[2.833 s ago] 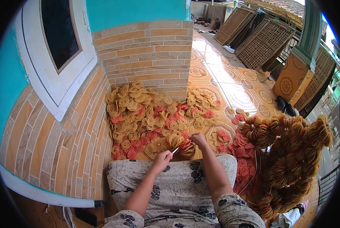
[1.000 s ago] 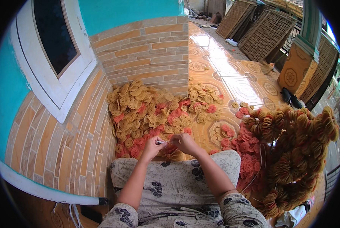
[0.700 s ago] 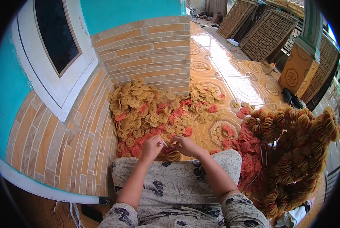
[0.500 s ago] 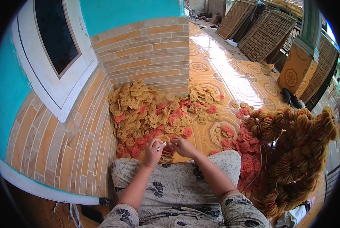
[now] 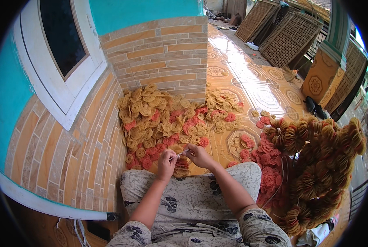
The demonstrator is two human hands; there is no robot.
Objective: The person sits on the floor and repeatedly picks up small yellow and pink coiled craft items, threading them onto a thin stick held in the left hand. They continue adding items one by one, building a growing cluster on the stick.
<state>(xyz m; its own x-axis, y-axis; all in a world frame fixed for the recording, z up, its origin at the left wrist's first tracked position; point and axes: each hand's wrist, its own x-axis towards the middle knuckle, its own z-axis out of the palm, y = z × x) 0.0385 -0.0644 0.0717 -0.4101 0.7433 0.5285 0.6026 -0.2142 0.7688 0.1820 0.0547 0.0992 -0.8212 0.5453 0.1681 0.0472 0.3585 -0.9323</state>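
Both my hands meet above my lap, over the near edge of the disc pile. My left hand (image 5: pixel 166 164) is closed, its fingertips pinching a thin white string (image 5: pixel 180 156). Pinched around the string's other end is my right hand (image 5: pixel 199 157), just to the right and slightly farther off. Directly under the string hangs or rests a small bundle of tan and pink coiled discs (image 5: pixel 181 168), rosette-shaped and stacked edge-on. Whether the string is wound around this bundle I cannot tell. Beyond my hands lies a heap of loose tan and pink discs (image 5: pixel 151 119).
Tied bunches of the discs (image 5: pixel 315 177) are piled high at the right, beside loose pink discs (image 5: pixel 268 164). A stone-patterned wall (image 5: pixel 159 57) and a white door (image 5: pixel 60 61) bound the left. Woven racks (image 5: pixel 291 39) lean far right; dark shoes (image 5: pixel 315 108) lie by a pillar.
My right hand has moved slightly up, and its fingers have opened out a little around the string. More of the disc bundle shows below. My left hand has barely shifted.
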